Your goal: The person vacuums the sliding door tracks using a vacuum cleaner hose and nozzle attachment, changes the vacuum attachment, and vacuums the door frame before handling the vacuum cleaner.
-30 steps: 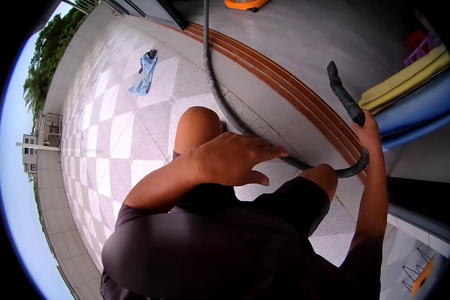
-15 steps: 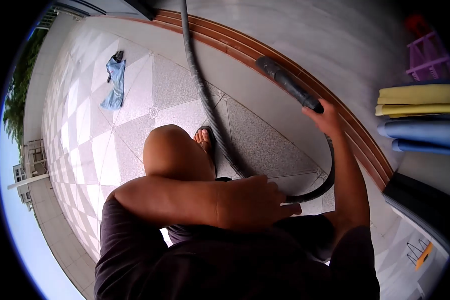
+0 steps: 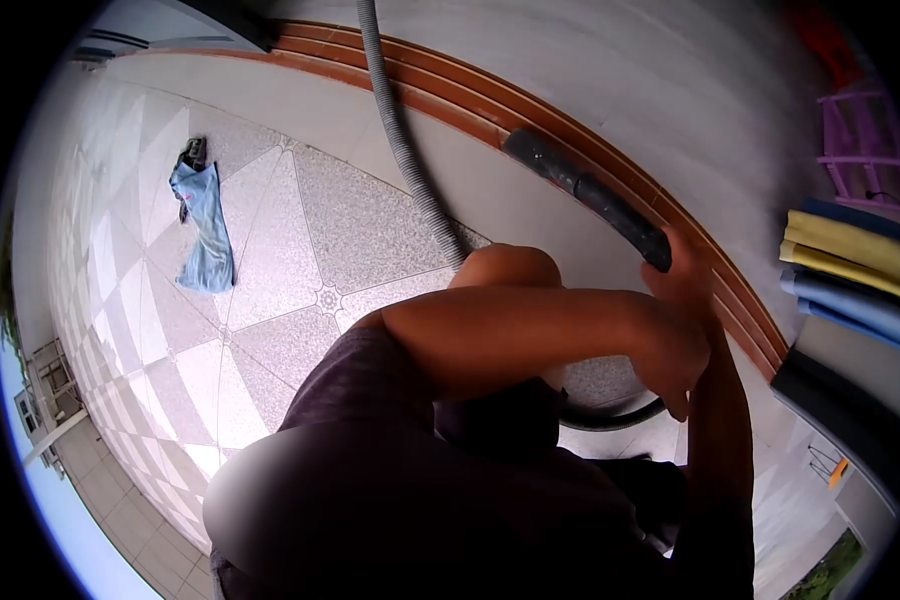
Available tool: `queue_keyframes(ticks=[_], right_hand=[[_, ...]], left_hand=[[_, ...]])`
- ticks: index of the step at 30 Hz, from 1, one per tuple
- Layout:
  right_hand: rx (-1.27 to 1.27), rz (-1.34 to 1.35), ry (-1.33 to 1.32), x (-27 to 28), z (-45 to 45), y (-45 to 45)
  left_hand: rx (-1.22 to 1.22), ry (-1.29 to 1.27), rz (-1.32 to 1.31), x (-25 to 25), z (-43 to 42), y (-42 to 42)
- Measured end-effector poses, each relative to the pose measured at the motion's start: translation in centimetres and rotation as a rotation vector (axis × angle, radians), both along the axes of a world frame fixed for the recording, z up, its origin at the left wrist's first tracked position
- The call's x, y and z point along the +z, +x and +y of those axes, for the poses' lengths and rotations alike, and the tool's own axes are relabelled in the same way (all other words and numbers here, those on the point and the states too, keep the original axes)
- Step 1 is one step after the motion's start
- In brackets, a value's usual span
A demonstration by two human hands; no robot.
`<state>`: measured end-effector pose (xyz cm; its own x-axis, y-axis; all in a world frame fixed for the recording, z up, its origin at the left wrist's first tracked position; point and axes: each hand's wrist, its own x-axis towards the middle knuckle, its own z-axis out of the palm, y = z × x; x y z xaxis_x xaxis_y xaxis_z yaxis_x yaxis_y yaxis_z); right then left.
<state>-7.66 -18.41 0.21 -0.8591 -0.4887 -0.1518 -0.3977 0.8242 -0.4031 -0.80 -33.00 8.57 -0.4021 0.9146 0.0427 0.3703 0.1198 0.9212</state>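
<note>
My right hand (image 3: 682, 268) is wrapped round the lower end of a black vacuum cleaner tube (image 3: 595, 200). The tube lies slanted along the brown door track, its far end at the track's inner edge. From the top of the view a grey ridged hose (image 3: 405, 150) runs down behind my knee, and a dark loop of it shows below my left forearm. Reaching across my body, my left hand (image 3: 670, 350) is at my right forearm, with its fingers pointing down and mostly hidden. Whether it holds anything, I cannot tell.
A brown sliding-door track (image 3: 450, 85) curves past the tube. On the tiled floor to the left lies a light blue cloth (image 3: 208, 230) with a dark item at its top. Folded yellow cloths (image 3: 850, 260), blue ones and a purple plastic rack (image 3: 870, 150) are at the right.
My left hand has moved right and up from above the hose loop to my right forearm. My right hand and the tube's held end have shifted slightly down and right; the view has turned.
</note>
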Motion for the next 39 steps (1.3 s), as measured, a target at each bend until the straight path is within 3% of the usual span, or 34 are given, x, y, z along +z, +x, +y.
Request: queue_keyframes(ticks=[1,4,7,10,11,13,14,16,18,19,20,21,22,24,26,28,34,39], right_hand=[[-0.086,-0.274,0.004,3.2,-0.6,-0.1],[0.153,-0.164,0.016,6.5,2.7,0.3],[0.190,-0.104,0.080,7.5,5.8,1.1],[0.197,-0.175,0.312,7.1,5.4,-0.6],[0.211,-0.230,0.358,7.4,4.1,-1.1],[0.294,-0.134,0.260,6.5,1.4,-1.5],[0.346,-0.030,0.358,4.1,1.6,-2.1],[0.394,-0.016,0.192,2.2,-1.0,-3.4],[0.382,-0.023,0.142,3.4,-4.5,-2.9],[0.381,-0.152,0.240,2.3,-5.4,-4.0],[0.435,-0.116,0.043,2.4,-6.1,-4.5],[0.391,-0.161,0.095,0.7,-5.4,-5.5],[0.440,-0.209,0.175,0.0,-4.9,-6.6],[0.454,-0.162,0.051,0.3,-3.3,-7.1],[0.535,-0.129,0.251,0.3,0.0,-9.0],[0.609,-0.095,0.277,0.6,3.5,-10.7],[0.525,-0.189,0.228,2.1,15.1,-15.7],[0.509,-0.178,0.239,-1.6,18.9,-18.6]], left_hand=[[0.044,-0.046,-0.079,0.7,-1.8,-1.4],[0.262,0.179,-0.346,-1.3,-4.9,-3.3],[0.429,0.166,-0.444,-3.7,-7.6,-6.1],[1.059,0.243,-0.302,-12.1,-6.7,-7.8],[1.157,0.209,-0.303,-13.8,-7.3,-8.3],[1.348,0.152,-0.311,-15.1,-8.1,-9.2],[1.377,0.088,-0.240,-15.3,-8.4,-9.8],[1.425,-0.043,-0.140,-15.2,-8.8,-8.8],[1.315,-0.146,-0.053,-15.2,-8.8,-9.3],[1.281,-0.088,-0.093,-12.3,-9.4,-8.4],[1.313,0.010,0.095,-13.7,-8.7,-8.4],[1.219,0.029,0.292,-13.3,-9.0,-8.1],[1.157,-0.148,-0.105,-9.0,-9.4,-7.4],[0.837,-0.271,-0.244,-6.3,-9.1,-6.5],[0.582,-0.301,-0.095,-6.5,-7.7,-3.7],[0.307,-0.434,-0.303,-2.8,-6.9,-1.6],[0.335,-0.430,-0.269,1.2,-2.6,3.7],[0.440,-0.527,-0.399,3.7,-1.2,4.0]])
